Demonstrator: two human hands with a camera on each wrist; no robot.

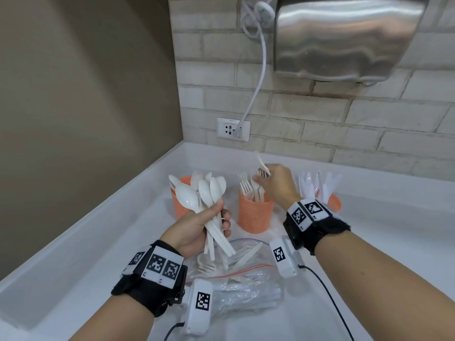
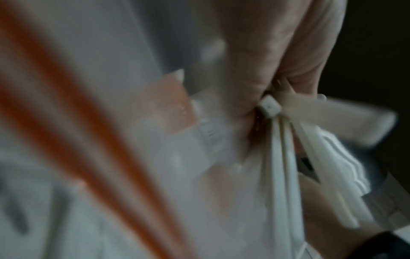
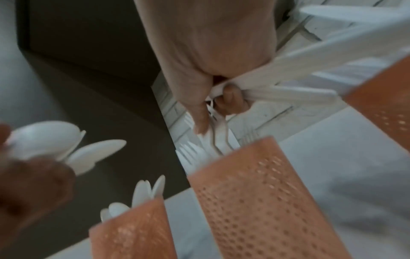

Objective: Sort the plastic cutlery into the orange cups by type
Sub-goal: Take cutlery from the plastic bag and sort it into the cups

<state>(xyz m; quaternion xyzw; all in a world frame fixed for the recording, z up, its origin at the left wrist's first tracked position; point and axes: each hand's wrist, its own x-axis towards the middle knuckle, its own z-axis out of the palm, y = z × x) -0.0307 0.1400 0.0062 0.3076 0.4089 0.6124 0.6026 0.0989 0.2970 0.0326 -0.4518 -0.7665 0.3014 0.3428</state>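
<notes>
The left hand (image 1: 197,228) is curled round a fanned bundle of white plastic spoons (image 1: 211,193), smooth glossy oval bowls up and flat ribbed handles poking out below the palm; it is held above the near part of the white counter (image 1: 369,230), in front of the left orange cup (image 1: 181,205). That cup is a perforated, mesh-like plastic cylinder with more spoon bowls standing in it. The right hand (image 1: 275,183) is over the middle orange cup (image 1: 254,212), its fingers pinching a white plastic fork (image 1: 262,166) near the tines, handle slanting up and away; the right wrist view shows thumb and forefinger closed on the ribbed stem. The middle cup holds upright forks (image 1: 246,185), tines up. The right orange cup (image 1: 334,201), partly hidden behind the right wrist, holds white knives (image 1: 312,183) with flat tapered blades.

Near the person, between the forearms, lies a crumpled clear zip bag (image 1: 246,274) with red and blue seal lines, and a few white pieces of cutlery in and on it. Both wrists wear black straps with white blocks bearing black-and-white square code markers. On the far brick-patterned wall hang a brushed-metal hand dryer (image 1: 344,38) and a white socket plate (image 1: 233,129) with a white cable plugged in; small writing on the plate is too small to read
</notes>
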